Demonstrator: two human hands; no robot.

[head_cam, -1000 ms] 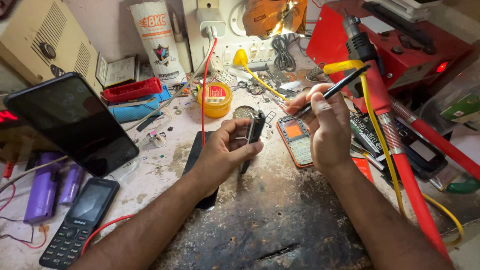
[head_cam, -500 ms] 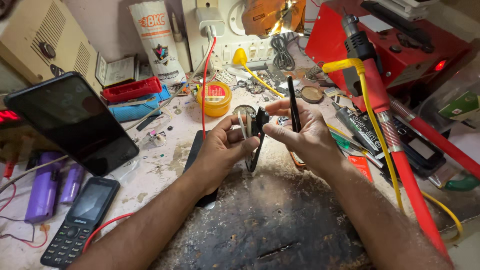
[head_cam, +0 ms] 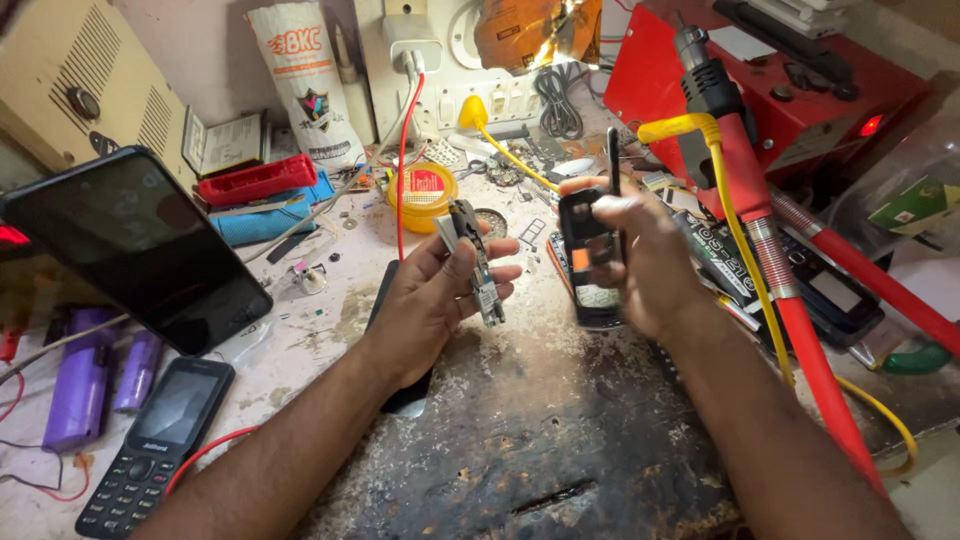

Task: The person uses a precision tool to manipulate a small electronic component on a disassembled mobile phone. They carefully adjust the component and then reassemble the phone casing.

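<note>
My left hand (head_cam: 440, 290) holds a narrow phone circuit board (head_cam: 478, 262) edge-up between thumb and fingers, above the worn dark bench. My right hand (head_cam: 645, 255) grips a black phone housing (head_cam: 590, 250) upright, its open inside turned toward me, with a thin black tool (head_cam: 613, 160) sticking up between the fingers. The two hands are about a palm's width apart. A black slab-shaped phone (head_cam: 392, 330) lies under my left wrist, mostly hidden.
A large black smartphone (head_cam: 140, 250) leans at left, a keypad phone (head_cam: 155, 445) and purple battery cells (head_cam: 85, 375) below it. A yellow tin (head_cam: 422, 195) stands behind. A red hot-air handle with yellow cable (head_cam: 760, 250) crosses at right before a red station (head_cam: 800, 90).
My right hand left the small orange-faced part on the bench and picked up the black phone housing, raising it upright. My left hand kept the circuit board and tilted it slightly.
</note>
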